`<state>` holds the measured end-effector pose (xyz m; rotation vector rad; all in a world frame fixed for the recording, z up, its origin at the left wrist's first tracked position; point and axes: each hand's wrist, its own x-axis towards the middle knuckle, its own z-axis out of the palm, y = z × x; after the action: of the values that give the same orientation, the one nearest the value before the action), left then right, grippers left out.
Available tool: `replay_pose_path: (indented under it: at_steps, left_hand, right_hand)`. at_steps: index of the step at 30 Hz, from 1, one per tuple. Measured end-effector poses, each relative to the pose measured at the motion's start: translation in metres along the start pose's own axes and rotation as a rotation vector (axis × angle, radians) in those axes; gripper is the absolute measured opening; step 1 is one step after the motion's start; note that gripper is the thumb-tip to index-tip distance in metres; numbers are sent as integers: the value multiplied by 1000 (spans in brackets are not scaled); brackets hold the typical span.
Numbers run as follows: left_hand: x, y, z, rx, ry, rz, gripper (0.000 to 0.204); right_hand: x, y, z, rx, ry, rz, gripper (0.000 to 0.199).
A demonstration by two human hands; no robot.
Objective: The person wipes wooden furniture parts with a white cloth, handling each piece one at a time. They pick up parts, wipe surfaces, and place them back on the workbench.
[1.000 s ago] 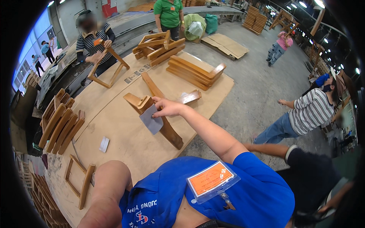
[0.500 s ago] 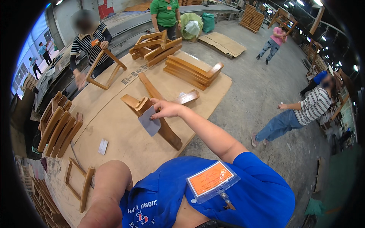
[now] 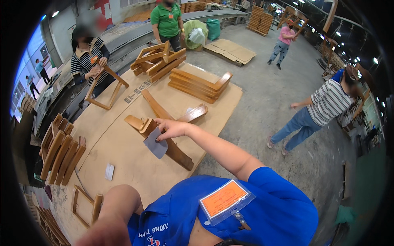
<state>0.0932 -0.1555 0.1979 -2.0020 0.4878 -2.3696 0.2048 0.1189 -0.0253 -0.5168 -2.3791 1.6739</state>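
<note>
Right grip [image 3: 171,128] pinches a grey sheet [image 3: 154,145] against a curved wooden piece [image 3: 179,156].

Largest is the brown-covered counter [image 3: 131,164], whose cover probably protects the glossy wood from scratches. At its far side lies a pile of wooden frames [image 3: 161,61]; nearer, a neat stack of curved parts [image 3: 193,87] is nested, perhaps for saving space. The curved wooden piece lies aslant on the counter before the person, its lower end close to the edge, which seems convenient for the outstretched right arm. Thumb and fingers are clamped on the grey sheet at the wood's side, likely so it does not slip. Smallest, a white folded paper [image 3: 109,171] lies apart, toward the left. The left hand is not visible, so I cannot tell its state.
</note>
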Motion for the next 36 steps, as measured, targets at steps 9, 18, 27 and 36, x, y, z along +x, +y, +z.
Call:
replay_pose_path:
  at_steps: [9,18,27,36]
  left_hand:
    - [-97,-105,-90,600,-402,-894,61]
    - [-207,-179,-134,722,-600,-1572,41]
    - [-209,-188,-133,709,-629,-1709,24]
    - [-242,-191,-160,685,-262,-1584,14]
  right_hand:
    - [4,11,1,-3,32,-72,28]
    - [2,14,3,-22,86,-103,26]
    - [-125,168,-23,264,364,-35,27]
    - [-510,345,178,74,434,1589,25]
